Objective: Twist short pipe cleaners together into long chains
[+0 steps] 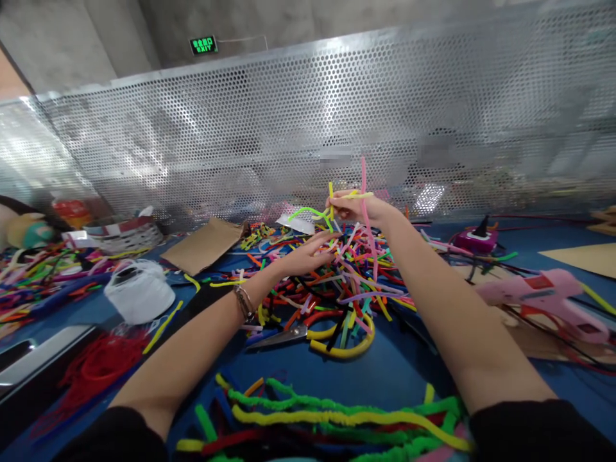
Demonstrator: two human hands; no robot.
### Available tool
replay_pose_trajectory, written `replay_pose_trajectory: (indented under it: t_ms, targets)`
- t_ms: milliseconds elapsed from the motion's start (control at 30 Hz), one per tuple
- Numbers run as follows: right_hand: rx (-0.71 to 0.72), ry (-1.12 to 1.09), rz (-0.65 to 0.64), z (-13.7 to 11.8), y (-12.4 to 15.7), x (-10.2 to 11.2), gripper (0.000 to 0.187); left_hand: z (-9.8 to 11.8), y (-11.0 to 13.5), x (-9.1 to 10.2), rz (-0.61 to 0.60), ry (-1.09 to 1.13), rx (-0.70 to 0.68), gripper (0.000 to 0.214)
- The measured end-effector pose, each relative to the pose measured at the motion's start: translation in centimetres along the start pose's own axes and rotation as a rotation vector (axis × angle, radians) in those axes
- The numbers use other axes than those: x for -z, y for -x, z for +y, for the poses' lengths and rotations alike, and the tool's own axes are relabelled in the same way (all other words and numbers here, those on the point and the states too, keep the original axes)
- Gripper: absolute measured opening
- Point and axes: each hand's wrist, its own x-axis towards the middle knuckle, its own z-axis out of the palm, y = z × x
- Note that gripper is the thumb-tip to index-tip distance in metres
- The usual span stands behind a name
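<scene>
Fuzzy green and yellow strips lie nearest on the blue tabletop; beyond, the right hand pinches a yellow strip above the tangled pile; the left hand lies low over it, whether gripping I cannot tell; loose, crossing ends could snag and drag neighbours along; the bracelet could catch likewise; scissors protrude nearby, so a careless sweep could meet their blades.

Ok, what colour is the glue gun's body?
The glue gun body is pink, seen in the head view.
</scene>
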Motion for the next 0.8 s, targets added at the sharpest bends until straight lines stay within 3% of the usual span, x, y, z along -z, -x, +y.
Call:
replay_pose_trajectory:
  t_ms: [167, 333, 467, 567, 733, 800]
  targets:
    - [0.011, 0.168, 0.000, -0.4, 0.1, 0.7, 0.018, 0.2, -0.4, -0.2, 0.234, 0.075, 0.005, 0.033]
    - [-0.072, 0.485, 0.094, 1.2, 0.1, 2.9, 0.010, 0.0, -0.6, 1.7, 0.508, 0.144, 0.045, 0.020]
    - [-0.177, 0.698, 0.103, 2.3, 0.3, 3.8, 0.044, -0.6, -0.3, 3.5, 0.588, 0.186, 0.067, 0.014]
    - [-0.248, 0.769, -0.050, 2.1, 0.3, 3.6, 0.056, -0.9, 0.0, 4.4, 0.559, 0.198, 0.077, 0.015]
    - [-0.399, 0.728, -0.546, 0.9, 0.5, 1.9, 0.028, -0.7, 0.6, 5.2, 0.439, 0.185, 0.065, 0.015]
    - [-0.450, 0.704, -0.685, 0.9, 0.5, 1.0, 0.025, -0.4, 0.7, 5.3, 0.414, 0.173, 0.067, 0.016]
